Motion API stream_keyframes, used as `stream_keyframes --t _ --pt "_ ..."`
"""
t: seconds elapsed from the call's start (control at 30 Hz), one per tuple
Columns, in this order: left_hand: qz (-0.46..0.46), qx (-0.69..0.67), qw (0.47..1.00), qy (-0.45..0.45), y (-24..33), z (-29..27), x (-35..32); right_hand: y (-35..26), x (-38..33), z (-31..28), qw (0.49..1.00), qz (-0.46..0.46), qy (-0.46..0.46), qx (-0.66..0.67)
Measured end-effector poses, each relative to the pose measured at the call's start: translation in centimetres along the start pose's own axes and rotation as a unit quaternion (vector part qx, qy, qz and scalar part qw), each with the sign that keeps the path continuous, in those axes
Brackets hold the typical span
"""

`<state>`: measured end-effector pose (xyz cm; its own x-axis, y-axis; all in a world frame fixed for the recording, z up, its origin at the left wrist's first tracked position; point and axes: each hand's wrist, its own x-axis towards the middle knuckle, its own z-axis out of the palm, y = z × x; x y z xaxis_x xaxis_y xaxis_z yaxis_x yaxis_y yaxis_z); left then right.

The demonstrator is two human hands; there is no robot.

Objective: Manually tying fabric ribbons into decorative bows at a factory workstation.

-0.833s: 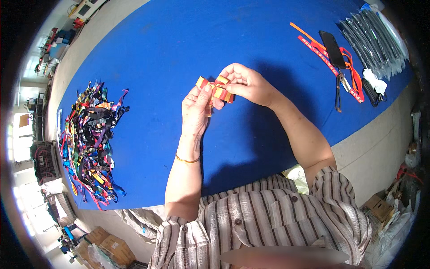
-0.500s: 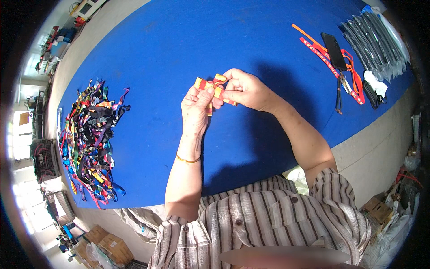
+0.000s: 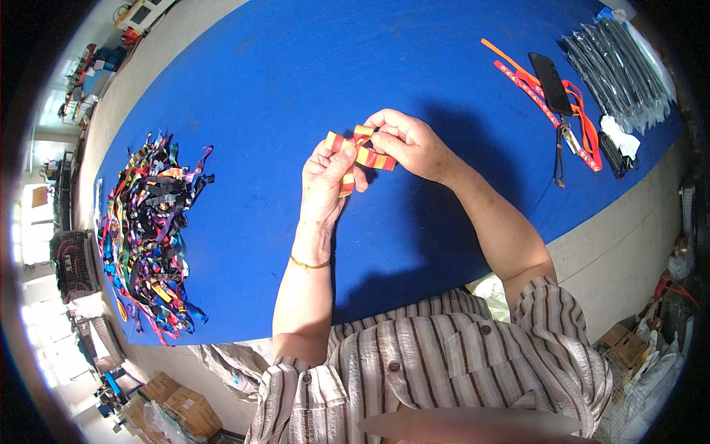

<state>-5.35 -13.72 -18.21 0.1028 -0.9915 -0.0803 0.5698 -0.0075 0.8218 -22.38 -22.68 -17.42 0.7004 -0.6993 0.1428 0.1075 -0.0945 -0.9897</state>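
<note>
Both hands' grip pinches an orange-and-yellow striped ribbon [image 3: 360,152]: left hand [image 3: 325,185], right hand [image 3: 410,143]; fingers hide its folded middle.

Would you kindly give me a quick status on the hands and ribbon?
Left hand and right hand both pinching the striped ribbon, above the blue table. Ribbon folded into loops. Nothing in the way.

Woven cloth ribbon [image 3: 362,154], seemingly matt, over a matt blue felt-like table cover [image 3: 310,66].

Ribbon heap [image 3: 148,229], perhaps scissors [image 3: 560,140]
</note>
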Motion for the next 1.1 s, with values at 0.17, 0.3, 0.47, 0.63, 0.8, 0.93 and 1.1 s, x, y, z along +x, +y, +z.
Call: stream_keyframes --t 0.17,0.3,0.47,0.63,0.8,0.93,1.1 --pt "-0.001 0.011 1.000 -0.005 -0.3 -0.3 0.1 -0.1 0.0 -0.1 1.000 0.005 0.003 -0.030" --pt "-0.003 0.059 0.998 -0.004 -0.2 -0.1 -0.2 -0.3 -0.1 -0.2 0.999 0.022 -0.019 -0.029" --pt "-0.006 0.082 0.997 0.012 -0.3 0.4 -0.4 0.1 0.2 -0.6 0.996 0.077 -0.034 0.037" --pt "-0.014 0.101 0.995 0.012 0.2 0.9 -0.5 1.2 0.3 -0.8 0.998 0.059 -0.017 0.031" --pt "-0.025 0.074 0.997 -0.011 -0.1 0.2 -0.4 1.0 0.1 0.1 0.999 0.009 0.039 -0.023" --pt "-0.028 0.066 0.997 -0.002 0.1 0.5 -0.4 1.0 0.0 0.0 0.998 0.041 0.035 -0.018" --pt "-0.028 0.103 0.994 -0.011 -0.1 0.2 -0.5 0.3 0.0 0.7 0.999 -0.038 0.009 -0.004"
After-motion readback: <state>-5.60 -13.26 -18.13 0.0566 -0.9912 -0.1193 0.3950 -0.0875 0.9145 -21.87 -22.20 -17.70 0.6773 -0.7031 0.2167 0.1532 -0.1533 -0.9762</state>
